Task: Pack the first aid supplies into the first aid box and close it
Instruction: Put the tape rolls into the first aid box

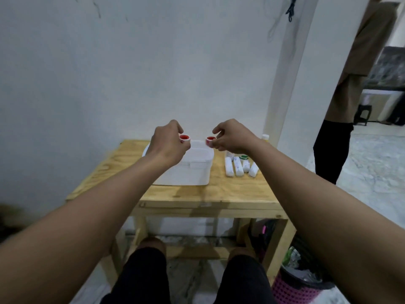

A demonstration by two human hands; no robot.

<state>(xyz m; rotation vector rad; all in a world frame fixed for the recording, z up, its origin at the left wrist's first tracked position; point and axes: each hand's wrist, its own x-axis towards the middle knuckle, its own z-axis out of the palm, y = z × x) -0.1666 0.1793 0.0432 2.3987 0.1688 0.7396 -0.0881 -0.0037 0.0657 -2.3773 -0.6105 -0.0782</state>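
white first aid box (186, 170) shut, bandage rolls (238, 168) beside — right

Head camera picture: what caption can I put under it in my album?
Left hand and right hand each hold a red-centred tape roll above the white box.

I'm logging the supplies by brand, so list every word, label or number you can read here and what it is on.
No text can be read.
White wrapped rolls: faint marks, too blurred to read.
White-capped bottle: mostly hidden behind the right hand, no label legible.
Tape rolls with red cores, in the left hand and the right hand: no print visible.
White first aid box: no visible marking.
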